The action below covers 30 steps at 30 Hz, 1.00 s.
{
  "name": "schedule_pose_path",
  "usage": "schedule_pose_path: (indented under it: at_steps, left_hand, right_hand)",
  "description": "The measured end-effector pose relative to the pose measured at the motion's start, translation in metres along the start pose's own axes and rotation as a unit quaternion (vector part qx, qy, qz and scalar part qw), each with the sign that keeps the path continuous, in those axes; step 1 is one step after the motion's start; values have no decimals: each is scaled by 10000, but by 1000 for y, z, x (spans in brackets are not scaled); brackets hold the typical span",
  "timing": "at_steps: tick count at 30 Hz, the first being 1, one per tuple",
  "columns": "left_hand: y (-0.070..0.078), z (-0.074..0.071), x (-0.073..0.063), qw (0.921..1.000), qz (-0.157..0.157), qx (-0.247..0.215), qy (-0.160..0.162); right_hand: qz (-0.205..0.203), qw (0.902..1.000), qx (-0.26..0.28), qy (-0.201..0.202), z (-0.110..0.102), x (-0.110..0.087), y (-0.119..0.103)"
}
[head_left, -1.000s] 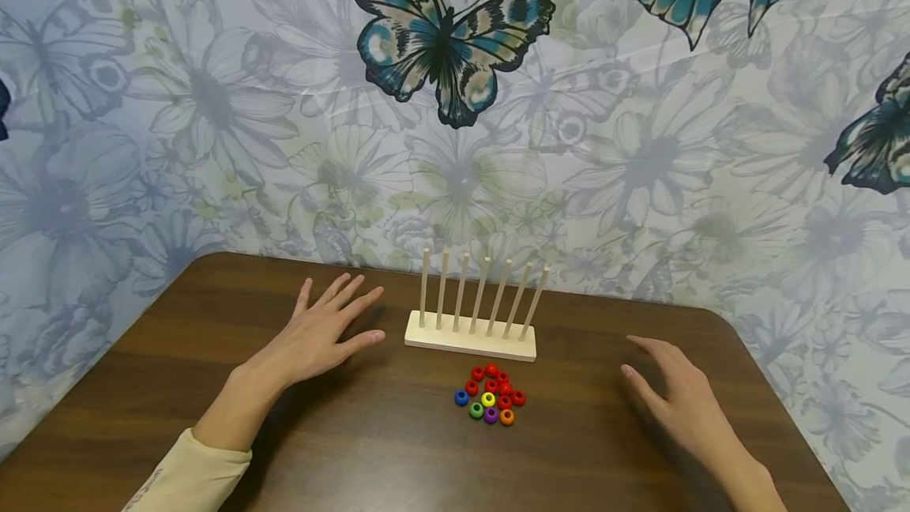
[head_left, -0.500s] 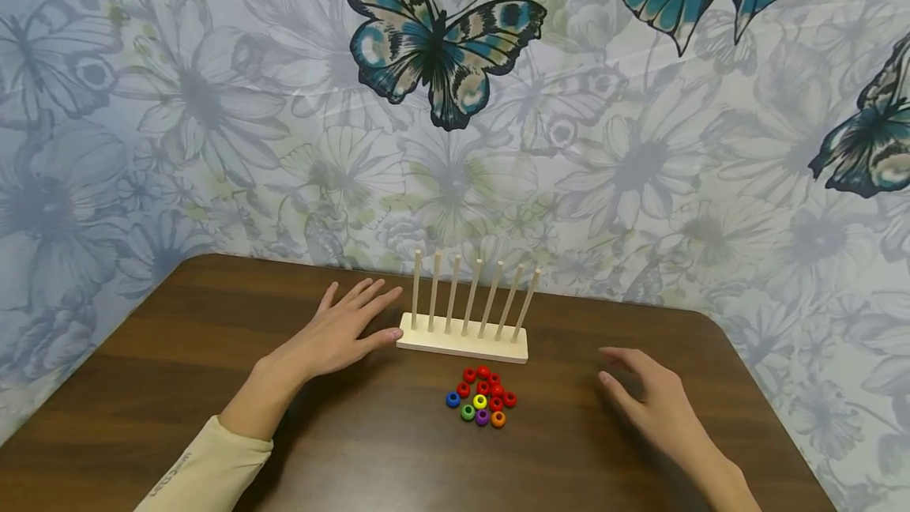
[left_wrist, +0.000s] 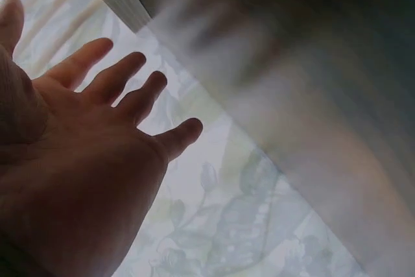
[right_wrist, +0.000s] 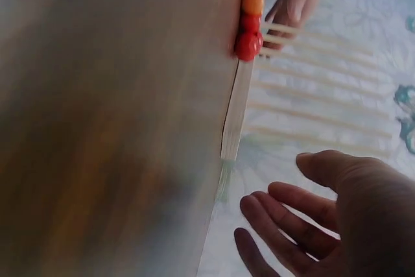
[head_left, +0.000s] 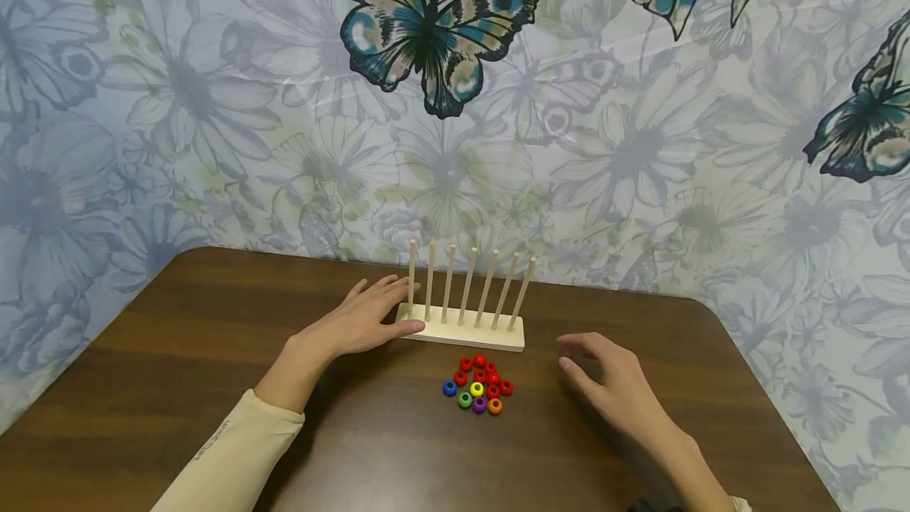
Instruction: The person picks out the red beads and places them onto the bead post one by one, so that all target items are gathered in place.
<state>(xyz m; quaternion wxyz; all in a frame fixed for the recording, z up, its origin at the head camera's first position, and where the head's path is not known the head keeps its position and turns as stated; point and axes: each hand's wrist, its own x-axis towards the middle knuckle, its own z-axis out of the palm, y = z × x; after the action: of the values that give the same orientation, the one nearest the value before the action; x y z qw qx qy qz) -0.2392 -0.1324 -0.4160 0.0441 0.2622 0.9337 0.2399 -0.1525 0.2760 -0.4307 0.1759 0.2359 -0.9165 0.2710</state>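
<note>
A pale wooden peg stand (head_left: 465, 330) with a row of upright bare dowels is near the table's back edge. My left hand (head_left: 361, 322) is at its left end, thumb before the base and fingers reaching behind the first dowel. In the left wrist view those fingers (left_wrist: 133, 69) look spread; contact with the stand is unclear. Just in front lies a cluster of round beads: several red ones (head_left: 479, 360), a yellow (head_left: 477, 389), blue (head_left: 450, 388), green (head_left: 465, 400), purple (head_left: 479, 404) and orange bead (head_left: 495, 407). Right of them, my right hand (head_left: 617, 385) hovers, fingers loosely bent, holding nothing.
The brown wooden table (head_left: 213, 354) has rounded back corners. Directly behind it hangs a wall covering (head_left: 640, 148) printed with flowers and butterflies. A small dark object (head_left: 643, 506) shows at the bottom edge, near the right forearm.
My left hand has moved right, from beside the stand to its left end. My right hand has come left, closer to the beads. Stand and beads stay put while the head view shifts slightly.
</note>
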Motion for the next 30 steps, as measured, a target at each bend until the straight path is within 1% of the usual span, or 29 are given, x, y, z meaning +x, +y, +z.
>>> schedule_pose_path:
  at_steps: [4, 7, 9, 11, 15, 18, 23, 26, 30]
  left_hand:
    - [4, 1, 7, 9999, 58, -47, -129]
    - [3, 2, 8, 9998, 123, -3, -149]
    - [1, 2, 6, 9997, 137, 41, -185]
    - [-1, 1, 5, 9996, 116, 60, -245]
    - [-6, 1, 1, 9992, 34, 54, -407]
    - [-7, 2, 0, 9989, 13, 62, -467]
    - [-7, 1, -2, 9990, 51, 166, -412]
    - [-6, 2, -1, 9991, 86, 162, -390]
    - [-6, 2, -2, 9992, 93, 171, -350]
  right_hand:
    - [58, 9994, 325, -128, 9, 18, -18]
    - [34, 9979, 615, -212, 16, 29, -29]
    - [69, 9963, 810, -274, 19, 32, -33]
    - [129, 9949, 930, -355, 22, 31, -35]
    - [374, 9907, 1150, -620, 26, 24, -34]
    - [500, 9875, 1268, -794, 29, 19, -33]
    - [363, 9870, 1224, -981, 33, 19, -32]
    - [395, 9865, 1154, -1096, 35, 18, -33]
    - [338, 9874, 1045, -1136, 40, 17, -36]
